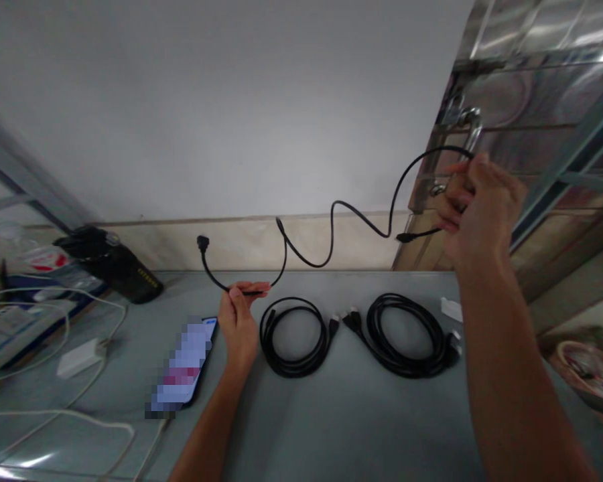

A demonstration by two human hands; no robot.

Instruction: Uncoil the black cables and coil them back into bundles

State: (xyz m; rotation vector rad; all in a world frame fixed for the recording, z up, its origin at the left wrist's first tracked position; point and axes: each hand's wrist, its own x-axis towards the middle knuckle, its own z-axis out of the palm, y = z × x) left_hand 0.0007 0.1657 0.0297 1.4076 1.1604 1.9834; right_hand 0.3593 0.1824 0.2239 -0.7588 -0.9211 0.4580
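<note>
A thin black cable (331, 231) hangs in the air above the grey table (331, 415), stretched in loose curves between both hands. My left hand (238, 321) pinches it near one end, whose plug (203, 242) sticks up to the left. My right hand (475, 201), raised at the right, grips the other end looped over its fingers, a plug (407, 237) pointing left. Below lie two coiled black cables (294, 335) (407, 335) side by side on the table.
A phone (183, 365) with a lit screen lies left of my left hand. White cables and a white adapter (78, 356) sprawl at the left, near a black bottle (113, 264) lying down. A metal door with handle (470, 124) stands at the right; a basket (590, 368) sits low right.
</note>
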